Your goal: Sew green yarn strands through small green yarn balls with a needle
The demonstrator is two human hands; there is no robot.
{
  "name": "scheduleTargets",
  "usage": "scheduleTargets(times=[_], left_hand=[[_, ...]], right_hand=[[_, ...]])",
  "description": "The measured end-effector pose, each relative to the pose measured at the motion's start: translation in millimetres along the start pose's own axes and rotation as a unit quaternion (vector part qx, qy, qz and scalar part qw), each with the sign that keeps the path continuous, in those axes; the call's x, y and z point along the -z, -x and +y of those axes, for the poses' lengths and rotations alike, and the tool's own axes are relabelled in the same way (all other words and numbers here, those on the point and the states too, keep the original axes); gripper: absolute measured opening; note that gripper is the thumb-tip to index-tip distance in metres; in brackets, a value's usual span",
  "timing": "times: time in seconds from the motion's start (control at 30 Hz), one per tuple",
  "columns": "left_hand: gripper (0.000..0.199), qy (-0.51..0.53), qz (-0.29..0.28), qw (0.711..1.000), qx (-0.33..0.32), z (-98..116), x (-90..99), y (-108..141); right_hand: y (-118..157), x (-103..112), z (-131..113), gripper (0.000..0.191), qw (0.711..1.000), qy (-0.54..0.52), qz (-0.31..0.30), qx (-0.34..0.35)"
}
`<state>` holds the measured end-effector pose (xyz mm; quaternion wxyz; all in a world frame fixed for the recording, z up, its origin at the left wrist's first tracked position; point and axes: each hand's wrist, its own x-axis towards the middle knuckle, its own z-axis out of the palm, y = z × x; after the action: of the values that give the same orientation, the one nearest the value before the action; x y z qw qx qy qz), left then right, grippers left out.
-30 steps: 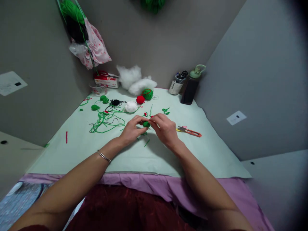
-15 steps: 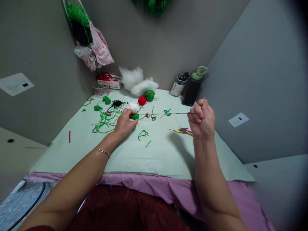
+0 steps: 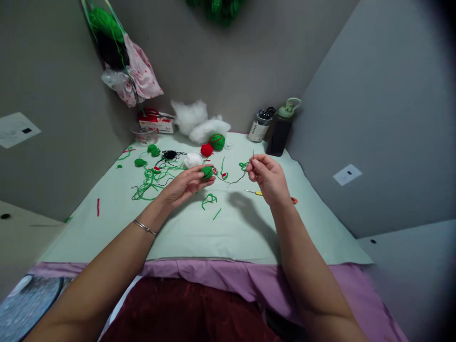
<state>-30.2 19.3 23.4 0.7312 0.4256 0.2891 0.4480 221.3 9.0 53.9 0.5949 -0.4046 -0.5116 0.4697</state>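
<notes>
Between the thumb and fingers of my left hand (image 3: 183, 186) is a small green crocheted piece (image 3: 207, 172). A dark thread (image 3: 233, 182) runs from it in a slack curve to my right hand (image 3: 269, 178). That hand pinches a thin needle (image 3: 253, 154), which points upward from the fingertips. Just beyond the green piece lie small red, white and green crocheted bits (image 3: 224, 175). Under my right wrist a yellow-handled crochet hook (image 3: 254, 192) lies on the cloth, and an orange handle (image 3: 294, 200) shows past the wrist.
Yarn balls in white (image 3: 193, 160), red (image 3: 206, 150) and green (image 3: 217, 141) sit by the white stuffing (image 3: 190, 118). Tangled green yarn (image 3: 146, 187) spreads at the left. A dark bottle (image 3: 280, 135) and a pen cup (image 3: 259, 129) stand at the back right.
My right hand has come left and closer to the left hand, and the taut thread now sags. My left hand has turned and lifted slightly with the green piece.
</notes>
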Motion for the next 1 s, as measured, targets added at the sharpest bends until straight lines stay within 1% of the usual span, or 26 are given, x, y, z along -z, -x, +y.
scheduleTargets(times=[0.1,0.23,0.3,0.4,0.47,0.53,0.6,0.63,0.7,0.77,0.87,0.93,1.0], left_hand=[[0.035,-0.027,-0.04,0.999,0.006,0,-0.7,2],[0.039,-0.065,-0.071,0.995,0.014,-2,-2.6,3],[0.046,-0.078,-0.067,0.995,0.02,-3,-3.4,4],[0.056,-0.105,-0.041,0.993,0.023,-4,-3.2,4],[0.053,-0.132,-0.028,0.991,0.005,-7,-2.3,3],[0.045,-0.168,-0.02,0.985,-0.02,-11,-1.6,1],[0.043,-0.207,-0.019,0.978,-0.028,-15,-1.4,0],[0.044,-0.225,-0.021,0.974,-0.025,-17,-1.5,-1],[0.051,-0.251,-0.039,0.967,-0.015,-20,-1.9,-1],[0.053,-0.263,-0.067,0.962,-0.016,-22,-2.5,-1],[0.045,-0.26,-0.092,0.961,-0.031,-25,-4.1,-1],[0.041,-0.26,-0.08,0.961,-0.046,-27,-5.8,-1],[0.043,-0.266,-0.053,0.96,-0.067,-28,-7.7,0]], right_hand=[[2,-7,5,0.03,1.0,0.021,-0.009,-0.008],[6,-18,19,0.033,0.995,0.032,-0.066,-0.063],[9,-23,25,0.034,0.99,0.029,-0.103,-0.091],[12,-27,28,0.034,0.976,0.026,-0.171,-0.13],[13,-26,27,0.033,0.967,0.028,-0.207,-0.143],[12,-24,25,0.031,0.969,0.027,-0.208,-0.132],[10,-22,24,0.029,0.976,0.019,-0.183,-0.114],[9,-21,23,0.028,0.979,0.013,-0.171,-0.109],[8,-19,22,0.027,0.981,-0.005,-0.156,-0.113],[7,-18,22,0.027,0.98,-0.025,-0.151,-0.124],[7,-19,23,0.027,0.979,-0.045,-0.155,-0.126],[9,-21,23,0.028,0.979,-0.048,-0.162,-0.116],[11,-24,22,0.029,0.979,-0.044,-0.173,-0.1]])
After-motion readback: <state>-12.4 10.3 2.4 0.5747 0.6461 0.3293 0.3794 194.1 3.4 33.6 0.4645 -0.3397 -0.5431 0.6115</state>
